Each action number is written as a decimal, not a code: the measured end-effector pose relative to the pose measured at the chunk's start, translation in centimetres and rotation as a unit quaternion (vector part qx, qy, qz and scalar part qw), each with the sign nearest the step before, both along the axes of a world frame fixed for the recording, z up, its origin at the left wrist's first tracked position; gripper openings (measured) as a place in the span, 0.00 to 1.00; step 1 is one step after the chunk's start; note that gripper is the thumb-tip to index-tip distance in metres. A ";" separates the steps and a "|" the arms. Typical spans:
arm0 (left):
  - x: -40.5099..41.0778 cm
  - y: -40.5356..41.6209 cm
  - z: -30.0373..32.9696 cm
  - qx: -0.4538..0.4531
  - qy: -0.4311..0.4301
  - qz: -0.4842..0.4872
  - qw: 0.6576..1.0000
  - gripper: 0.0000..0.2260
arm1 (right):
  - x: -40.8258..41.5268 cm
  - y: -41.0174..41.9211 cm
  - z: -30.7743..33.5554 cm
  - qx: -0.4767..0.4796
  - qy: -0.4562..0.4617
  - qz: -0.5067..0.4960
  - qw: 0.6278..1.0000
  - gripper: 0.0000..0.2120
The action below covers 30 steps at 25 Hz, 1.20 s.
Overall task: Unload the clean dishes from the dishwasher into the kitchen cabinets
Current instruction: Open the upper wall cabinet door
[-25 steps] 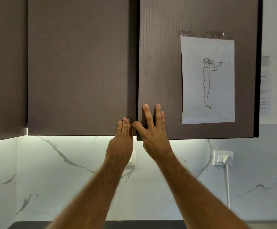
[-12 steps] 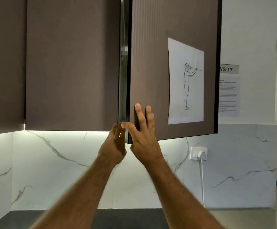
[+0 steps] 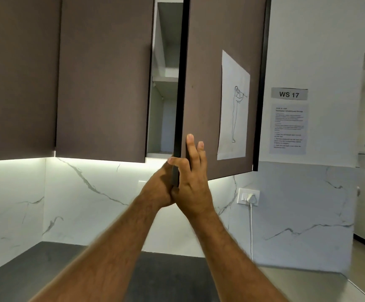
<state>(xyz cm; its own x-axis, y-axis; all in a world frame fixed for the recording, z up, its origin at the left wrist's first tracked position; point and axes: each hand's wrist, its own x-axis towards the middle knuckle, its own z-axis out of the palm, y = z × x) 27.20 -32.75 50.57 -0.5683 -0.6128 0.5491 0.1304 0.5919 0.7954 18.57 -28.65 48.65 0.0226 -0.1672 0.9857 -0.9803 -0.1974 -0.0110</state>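
A brown upper cabinet door (image 3: 203, 83) stands partly swung open. My right hand (image 3: 193, 184) holds its lower left corner, fingers straight up the front face and thumb laid across the dark edge. My left hand (image 3: 157, 188) sits just left of that edge and hooks behind it, so its fingertips are hidden by the door. Through the gap I see the pale cabinet interior with a shelf (image 3: 166, 79); nothing shows on it. No dishes or dishwasher are in view.
The neighbouring cabinet door (image 3: 103, 83) on the left is closed. A paper line drawing (image 3: 233, 110) is taped to the open door. A socket with a white plug (image 3: 248, 196) sits on the marble backsplash, above a dark countertop (image 3: 172, 275). A "WS 17" sign (image 3: 289, 94) hangs on the wall.
The right door has swung outward from closed to well ajar, exposing the shelf inside. Both hands came toward me with its lower corner.
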 end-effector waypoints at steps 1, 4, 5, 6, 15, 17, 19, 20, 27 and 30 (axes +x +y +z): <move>0.4 1.5 0.0 -0.007 -0.014 0.002 1.000 0.18 | 0.0 0.9 0.0 -0.004 -0.012 0.013 1.000 0.25; 0.2 4.3 -0.4 -0.088 -0.045 0.055 0.994 0.15 | -0.2 3.9 -0.9 -0.060 -0.039 0.024 0.997 0.22; 0.1 4.6 -0.5 -0.119 -0.062 0.073 0.988 0.15 | -0.1 4.7 -1.3 -0.068 -0.049 0.026 0.996 0.21; -0.2 4.7 -0.6 -0.138 -0.078 0.087 0.984 0.15 | -0.1 5.2 -1.6 -0.066 -0.050 0.025 0.996 0.20; -1.1 8.3 -0.3 -0.174 -0.135 0.041 0.975 0.12 | 0.4 12.2 1.8 -0.059 -0.077 -0.050 0.994 0.20; -2.2 9.5 0.1 -0.212 -0.159 0.016 0.964 0.19 | 0.9 13.0 5.1 -0.079 -0.135 -0.082 0.984 0.25; -3.3 11.2 0.4 -0.265 -0.203 0.022 0.942 0.20 | 0.4 13.8 7.0 -0.073 -0.165 -0.124 0.976 0.35; -3.9 11.9 0.5 -0.294 -0.212 0.037 0.931 0.18 | -0.3 14.4 7.3 -0.072 -0.173 -0.143 0.972 0.38; -8.6 15.0 0.2 -0.342 -0.112 -0.033 0.933 0.32 | -5.2 20.3 7.0 -0.060 -0.200 -0.181 0.961 0.40; -11.0 16.5 -0.4 -0.341 -0.082 -0.059 0.934 0.40 | -7.0 22.7 6.9 -0.079 -0.215 -0.197 0.953 0.38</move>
